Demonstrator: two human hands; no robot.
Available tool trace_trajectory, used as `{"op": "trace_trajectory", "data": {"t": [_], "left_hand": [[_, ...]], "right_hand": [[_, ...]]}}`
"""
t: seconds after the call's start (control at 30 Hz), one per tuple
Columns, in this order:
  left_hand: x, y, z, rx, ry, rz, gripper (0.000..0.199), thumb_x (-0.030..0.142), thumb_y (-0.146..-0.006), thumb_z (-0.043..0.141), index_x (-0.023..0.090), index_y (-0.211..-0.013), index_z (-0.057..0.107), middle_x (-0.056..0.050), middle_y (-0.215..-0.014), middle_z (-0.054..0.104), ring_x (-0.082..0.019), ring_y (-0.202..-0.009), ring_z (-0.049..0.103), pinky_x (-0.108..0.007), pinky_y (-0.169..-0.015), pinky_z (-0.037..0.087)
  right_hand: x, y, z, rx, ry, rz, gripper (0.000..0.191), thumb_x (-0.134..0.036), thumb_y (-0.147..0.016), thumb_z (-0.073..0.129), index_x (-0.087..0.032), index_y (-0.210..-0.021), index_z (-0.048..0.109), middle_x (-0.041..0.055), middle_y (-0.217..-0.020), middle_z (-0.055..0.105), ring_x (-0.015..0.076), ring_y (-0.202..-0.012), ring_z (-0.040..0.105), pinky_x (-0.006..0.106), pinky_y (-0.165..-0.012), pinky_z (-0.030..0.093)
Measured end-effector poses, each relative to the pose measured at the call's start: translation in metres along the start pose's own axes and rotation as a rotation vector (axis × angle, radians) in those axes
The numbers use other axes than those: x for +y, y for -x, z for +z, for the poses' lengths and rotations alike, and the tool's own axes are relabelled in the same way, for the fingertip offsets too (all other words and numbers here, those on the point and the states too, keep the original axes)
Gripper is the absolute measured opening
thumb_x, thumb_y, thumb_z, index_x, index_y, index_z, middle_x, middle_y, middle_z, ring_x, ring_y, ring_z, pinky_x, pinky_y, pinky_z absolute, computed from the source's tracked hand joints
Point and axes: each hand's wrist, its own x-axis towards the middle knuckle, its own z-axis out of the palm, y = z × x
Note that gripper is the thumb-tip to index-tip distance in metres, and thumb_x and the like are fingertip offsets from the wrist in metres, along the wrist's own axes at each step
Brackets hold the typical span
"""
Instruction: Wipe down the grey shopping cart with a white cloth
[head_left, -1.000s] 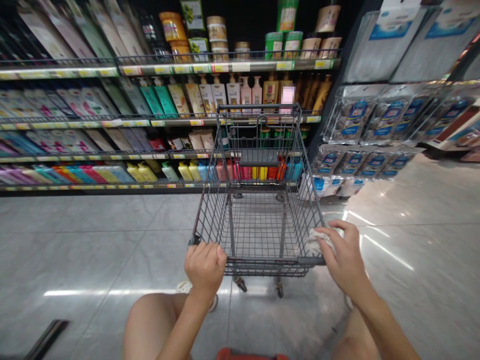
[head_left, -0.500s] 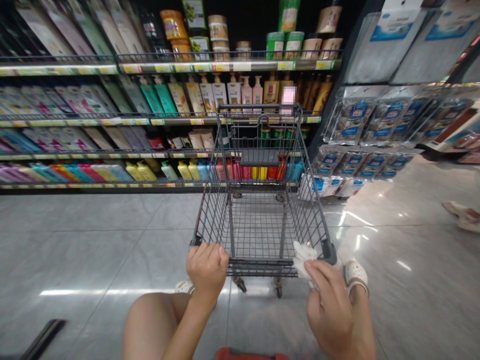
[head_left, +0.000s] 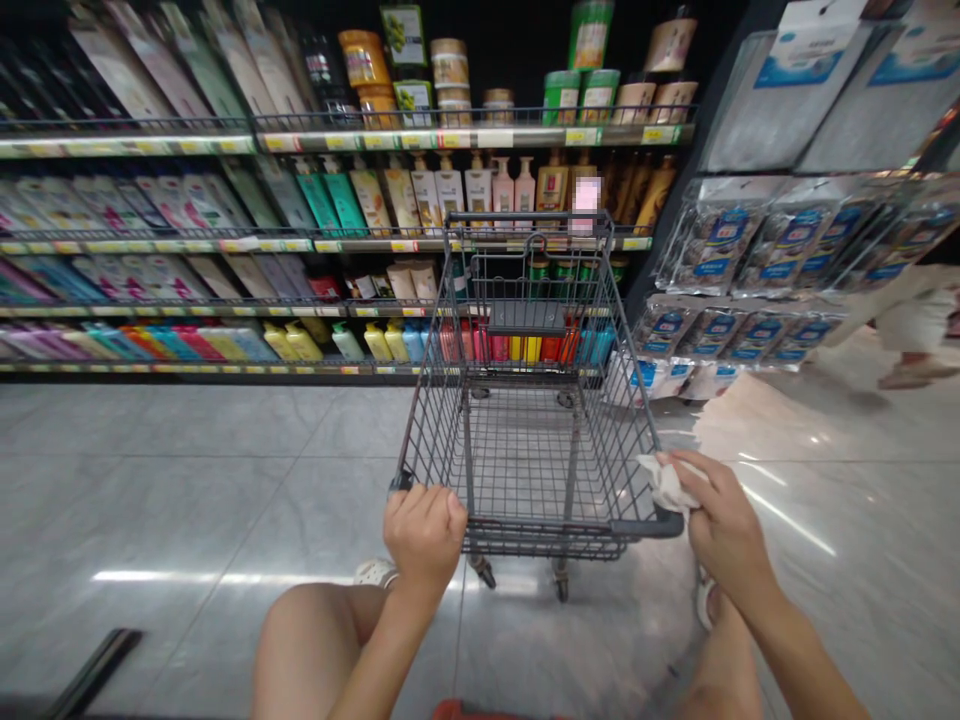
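A grey wire shopping cart stands in front of me, its basket bare inside. My left hand is wrapped round the near rim at its left corner. At the right corner, my right hand pinches a crumpled white cloth or tissue against the outer side of the cart's rim. The palm side of my right hand is hidden.
Shelves of bottles and jars run behind the cart. Hanging silver packs line the right. A person's legs show at the far right. A red object lies at the bottom edge, a dark bar at lower left.
My right hand has moved right and slightly forward with the white cloth, from the near rim to the right side rim. My left hand keeps its grip. A person's legs have come into view at right.
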Motion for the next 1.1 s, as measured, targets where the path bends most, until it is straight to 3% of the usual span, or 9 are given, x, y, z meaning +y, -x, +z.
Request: {"op": "trace_trajectory", "data": {"t": [0.17, 0.3, 0.4, 0.53, 0.63, 0.77, 0.87, 0.97, 1.1], "left_hand": [[-0.001, -0.001, 0.0, 0.002, -0.007, 0.005, 0.037, 0.013, -0.088, 0.04, 0.022, -0.052, 0.042, 0.001, -0.049, 0.045, -0.016, -0.054, 0.04, -0.033, -0.058, 0.026], [-0.001, -0.002, 0.002, 0.001, -0.009, 0.011, 0.037, 0.013, -0.088, 0.041, 0.022, -0.052, 0.043, 0.001, -0.049, 0.046, -0.016, -0.055, 0.041, -0.033, -0.059, 0.026], [-0.002, -0.002, 0.004, 0.001, -0.01, 0.008, 0.036, 0.014, -0.088, 0.041, 0.022, -0.052, 0.044, 0.001, -0.049, 0.046, -0.016, -0.055, 0.041, -0.033, -0.059, 0.026], [-0.002, -0.003, 0.005, -0.002, -0.013, -0.001, 0.036, 0.014, -0.088, 0.041, 0.023, -0.053, 0.041, 0.001, -0.049, 0.045, -0.016, -0.054, 0.039, -0.033, -0.059, 0.025], [-0.002, -0.003, 0.005, -0.001, -0.015, -0.003, 0.036, 0.014, -0.088, 0.041, 0.023, -0.053, 0.04, 0.001, -0.049, 0.045, -0.016, -0.055, 0.038, -0.033, -0.059, 0.025], [-0.001, -0.002, 0.006, -0.004, -0.016, -0.014, 0.036, 0.015, -0.089, 0.041, 0.023, -0.053, 0.04, 0.001, -0.049, 0.044, -0.016, -0.055, 0.039, -0.033, -0.059, 0.025], [0.001, -0.002, 0.006, -0.004, -0.014, -0.021, 0.037, 0.015, -0.089, 0.041, 0.023, -0.053, 0.04, 0.001, -0.049, 0.044, -0.017, -0.055, 0.039, -0.034, -0.059, 0.024], [0.002, -0.003, 0.006, 0.004, -0.013, -0.01, 0.036, 0.014, -0.088, 0.042, 0.023, -0.053, 0.04, 0.001, -0.049, 0.045, -0.017, -0.055, 0.039, -0.034, -0.059, 0.025], [0.003, -0.005, 0.005, 0.013, -0.009, 0.014, 0.035, 0.012, -0.087, 0.043, 0.023, -0.053, 0.041, 0.001, -0.049, 0.046, -0.016, -0.056, 0.039, -0.033, -0.059, 0.025]], "right_hand": [[0.008, -0.012, 0.003, -0.024, -0.078, 0.033, 0.051, -0.003, -0.078, 0.04, -0.024, -0.117, 0.065, 0.0098, -0.123, 0.057, 0.0213, -0.112, 0.057, 0.038, -0.088, 0.051], [-0.013, -0.011, -0.006, -0.066, -0.202, 0.057, 0.045, -0.007, -0.082, 0.039, -0.026, -0.112, 0.067, 0.0084, -0.13, 0.054, 0.0212, -0.117, 0.056, 0.039, -0.091, 0.051], [-0.034, -0.006, -0.01, -0.121, -0.176, 0.131, 0.029, -0.024, -0.087, 0.049, -0.023, -0.111, 0.065, 0.0111, -0.134, 0.052, 0.0259, -0.12, 0.054, 0.046, -0.096, 0.049], [-0.051, 0.003, -0.009, 0.014, -0.073, 0.117, 0.012, -0.025, -0.089, 0.054, -0.02, -0.094, 0.065, 0.0124, -0.123, 0.06, 0.024, -0.11, 0.061, 0.043, -0.093, 0.052], [-0.059, 0.015, -0.009, 0.09, 0.029, 0.04, 0.017, -0.016, -0.089, 0.054, -0.023, -0.1, 0.065, 0.0104, -0.122, 0.063, 0.0226, -0.106, 0.065, 0.04, -0.091, 0.054], [-0.083, 0.035, -0.001, 0.067, 0.08, -0.008, 0.031, -0.018, -0.089, 0.055, -0.027, -0.117, 0.061, 0.0081, -0.122, 0.066, 0.024, -0.104, 0.067, 0.037, -0.084, 0.059], [-0.111, 0.04, 0.019, 0.044, 0.001, -0.064, 0.05, -0.013, -0.089, 0.052, -0.019, -0.138, 0.044, 0.0103, -0.12, 0.067, 0.0214, -0.106, 0.067, 0.03, -0.083, 0.06], [-0.13, 0.034, 0.033, 0.045, -0.094, -0.162, 0.054, -0.006, -0.092, 0.039, -0.015, -0.145, 0.035, 0.0128, -0.123, 0.064, 0.0211, -0.114, 0.062, 0.032, -0.088, 0.058], [-0.121, 0.019, 0.014, 0.191, -0.021, -0.009, 0.056, -0.005, -0.088, 0.049, -0.02, -0.142, 0.041, 0.0134, -0.127, 0.061, 0.0231, -0.116, 0.06, 0.036, -0.09, 0.056]]}}
